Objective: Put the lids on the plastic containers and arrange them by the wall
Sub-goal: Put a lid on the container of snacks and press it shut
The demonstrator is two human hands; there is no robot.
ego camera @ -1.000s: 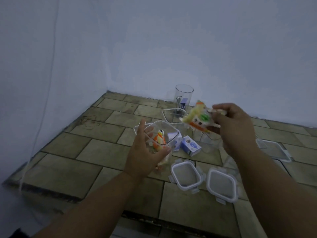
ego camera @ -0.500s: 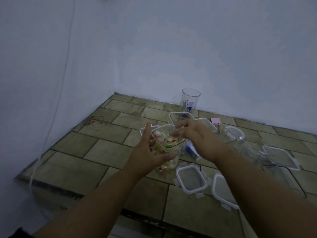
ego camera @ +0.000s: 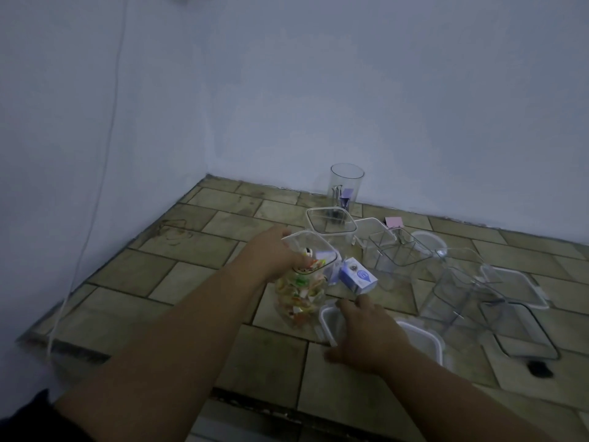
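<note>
Clear container (ego camera: 299,295) of colourful sweets is gripped by the left hand (ego camera: 274,255). The right hand (ego camera: 366,333) grasps a square lid (ego camera: 328,320)

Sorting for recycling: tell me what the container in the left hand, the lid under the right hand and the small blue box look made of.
Container: clear rigid plastic, glossy; coloured wrappers show through its walls.
Lid: probably translucent whitish plastic, by its pale raised rim; mostly hidden.
Small blue box: likely printed cardboard, matte, with sharp folded edges.
</note>
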